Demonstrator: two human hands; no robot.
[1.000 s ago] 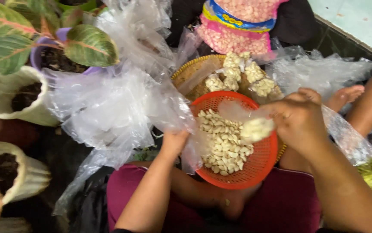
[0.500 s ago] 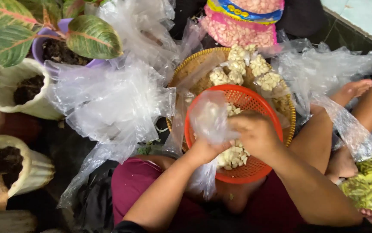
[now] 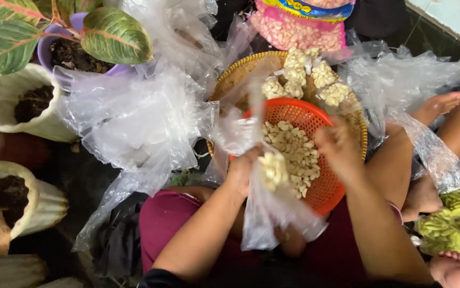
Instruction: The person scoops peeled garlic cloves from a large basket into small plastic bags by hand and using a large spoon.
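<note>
Head view, looking down at a seated person's lap. Left hand (image 3: 243, 170) grips a clear bag (image 3: 264, 213) by its upper part, fingers clamped on the plastic; the bag hangs down toward the near edge, its long axis running near–far, with a small load of pale peeled cloves (image 3: 273, 169) gathered just beside the hand. Right hand (image 3: 339, 146) hovers over the right side of the red basket (image 3: 328, 189), blurred by motion; whether its fingers are apart or together cannot be told, and it holds nothing that can be made out. Loose cloves (image 3: 294, 146) lie heaped in the basket, directly between the two hands, so the bag mouth lies left of the right hand and just left of the heap. The right hand is the nearer one to the heap. Behind the red basket, a woven tray (image 3: 240, 74) carries whole garlic bulbs (image 3: 315, 74). Crumpled empty bags (image 3: 139, 122) lie to the left, potted plants (image 3: 33, 106) at far left, a pink net sack (image 3: 299, 29) at the far edge, and green produce (image 3: 454, 224) in plastic at the near right beside bare feet (image 3: 443, 104).
</note>
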